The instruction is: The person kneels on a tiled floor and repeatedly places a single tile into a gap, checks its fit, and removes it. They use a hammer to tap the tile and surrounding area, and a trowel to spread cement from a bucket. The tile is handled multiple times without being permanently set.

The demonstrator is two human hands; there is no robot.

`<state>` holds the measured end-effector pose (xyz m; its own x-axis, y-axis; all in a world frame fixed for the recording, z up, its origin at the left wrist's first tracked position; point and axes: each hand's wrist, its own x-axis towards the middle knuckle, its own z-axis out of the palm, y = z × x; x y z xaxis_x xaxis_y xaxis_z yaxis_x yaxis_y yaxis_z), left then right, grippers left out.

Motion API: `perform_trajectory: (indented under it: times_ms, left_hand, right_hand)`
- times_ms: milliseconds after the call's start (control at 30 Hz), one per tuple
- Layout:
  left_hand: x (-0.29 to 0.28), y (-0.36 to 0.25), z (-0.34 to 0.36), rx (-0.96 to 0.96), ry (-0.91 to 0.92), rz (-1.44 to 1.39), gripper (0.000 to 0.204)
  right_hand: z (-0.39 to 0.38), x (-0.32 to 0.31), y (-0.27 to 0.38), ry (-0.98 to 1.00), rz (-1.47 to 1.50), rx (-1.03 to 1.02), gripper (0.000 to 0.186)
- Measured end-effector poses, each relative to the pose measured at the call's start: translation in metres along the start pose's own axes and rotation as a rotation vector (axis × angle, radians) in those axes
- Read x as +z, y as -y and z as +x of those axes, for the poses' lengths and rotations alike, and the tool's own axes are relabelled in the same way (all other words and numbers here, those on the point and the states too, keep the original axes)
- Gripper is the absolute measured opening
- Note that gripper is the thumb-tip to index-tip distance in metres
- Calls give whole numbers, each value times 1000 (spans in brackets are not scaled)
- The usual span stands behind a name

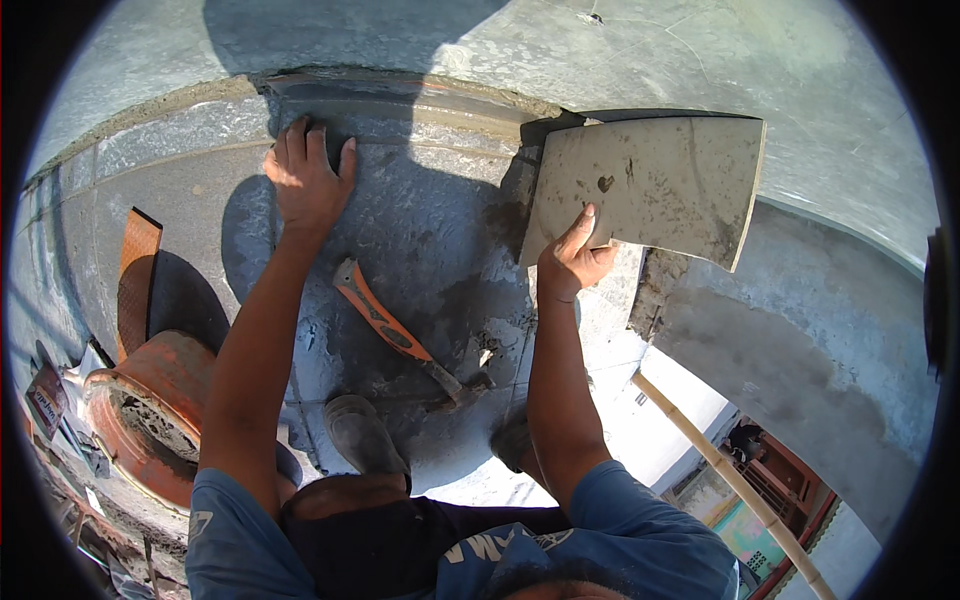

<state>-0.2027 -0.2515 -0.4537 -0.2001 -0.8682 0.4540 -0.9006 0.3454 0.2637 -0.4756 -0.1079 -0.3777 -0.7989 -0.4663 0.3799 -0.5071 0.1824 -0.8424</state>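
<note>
My left hand [305, 180] rests with fingers apart on the grey ledge at the foot of the wall [470, 45]. My right hand [577, 250] grips the lower edge of a dusty beige tile [665, 185], which has one curved-looking, uneven lower edge and dark blotches. Between my forearms a hammer [385, 325] with an orange-and-grey handle lies on the rough, partly wet grey tiled surface [430, 240], its metal head toward my boots [360, 435].
At left are an orange bucket [120, 420] caked with mortar, an orange flat strip [138, 260] and assorted clutter. At right a bamboo pole [720, 460] runs diagonally beside a patchy cement ledge [800, 340], past an edge with red framework [790, 470] below.
</note>
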Motion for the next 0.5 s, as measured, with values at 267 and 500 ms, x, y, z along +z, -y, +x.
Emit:
perform_trajectory:
  times_ms: [267,500]
  left_hand:
    - [-28,-2,-4,-42,-135,-313,52]
    - [-180,-120,25,-48,292,-789,82]
  right_hand:
    - [-30,-3,50,75,1,-70,21]
    - [-98,30,109,369,339,56,25]
